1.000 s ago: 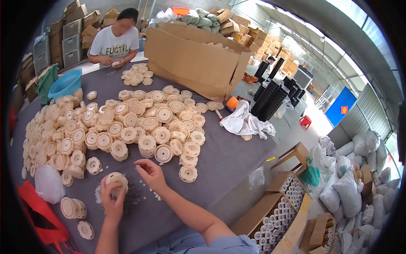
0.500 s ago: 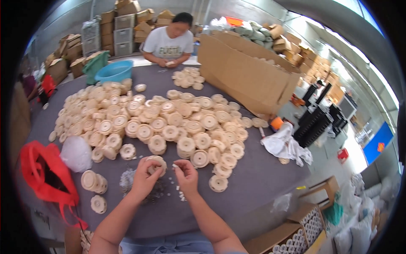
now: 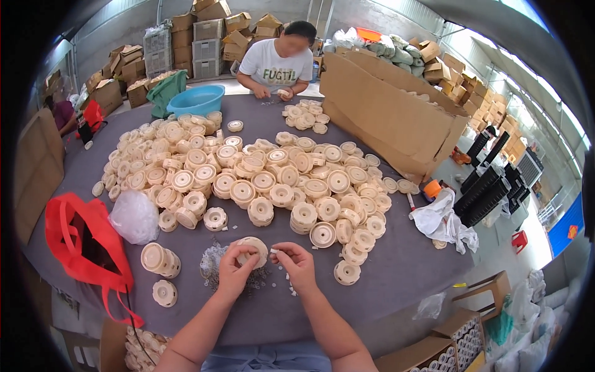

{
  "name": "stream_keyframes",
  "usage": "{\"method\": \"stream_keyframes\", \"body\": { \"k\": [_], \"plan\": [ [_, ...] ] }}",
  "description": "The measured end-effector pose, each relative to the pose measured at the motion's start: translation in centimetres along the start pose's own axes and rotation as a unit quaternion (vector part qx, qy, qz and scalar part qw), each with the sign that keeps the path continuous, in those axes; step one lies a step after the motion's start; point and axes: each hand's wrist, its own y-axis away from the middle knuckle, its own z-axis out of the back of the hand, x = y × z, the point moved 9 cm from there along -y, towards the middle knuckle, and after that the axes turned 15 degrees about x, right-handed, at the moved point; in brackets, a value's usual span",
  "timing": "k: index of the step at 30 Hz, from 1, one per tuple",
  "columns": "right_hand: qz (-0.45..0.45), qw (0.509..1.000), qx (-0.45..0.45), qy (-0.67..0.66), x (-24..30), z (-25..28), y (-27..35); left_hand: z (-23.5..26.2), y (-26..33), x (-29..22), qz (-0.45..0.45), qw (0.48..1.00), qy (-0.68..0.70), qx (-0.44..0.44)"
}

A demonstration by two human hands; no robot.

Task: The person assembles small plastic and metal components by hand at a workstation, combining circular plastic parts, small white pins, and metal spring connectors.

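Observation:
My left hand (image 3: pixel 234 270) is closed round the edge of a cream plastic disc (image 3: pixel 258 244), a round part with a scalloped rim, held above the table. Just to its right, my right hand (image 3: pixel 296 266) pinches a small white piece (image 3: pixel 273 251) between thumb and fingertips, close to the disc's edge. Under my hands lies a scatter of tiny clear and grey pieces (image 3: pixel 212 259). A few small white pieces (image 3: pixel 292 287) lie below my right hand. Beyond both hands spreads a large heap of similar cream discs (image 3: pixel 263 180), some stacked.
On the grey-covered table (image 3: pixel 372 291), a red bag (image 3: pixel 110 243), a clear plastic bag (image 3: pixel 134 217) and stacked discs (image 3: pixel 160 259) stand left. Far off are a blue basin (image 3: pixel 197 101) and a large carton (image 3: pixel 390 115). Across sits a person (image 3: pixel 277 65) handling a disc. White cloth (image 3: pixel 439 218) lies right.
The whole view has shifted, so the scene sits further right in the picture. My right hand's small white piece is slightly nearer the disc. The person across has moved their hands apart.

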Motion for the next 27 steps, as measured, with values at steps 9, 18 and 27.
{"method": "stream_keyframes", "body": {
  "k": [9, 18, 27],
  "plan": [
    [-0.012, 0.999, -0.005, -0.034, -0.6, -0.6, 0.2, 1.1, 1.0, 1.4, 0.063, 0.994, 0.079, -0.04],
    [-0.057, 0.963, -0.115, 0.235, 1.3, 4.1, 0.5, 3.2, 0.8, 1.1, 0.02, 0.995, 0.036, -0.092],
    [-0.094, 0.848, 0.219, 0.474, 1.5, -6.1, 8.8, 3.8, 0.6, 0.8, -0.029, 0.995, 0.033, -0.094]
  ]
}}
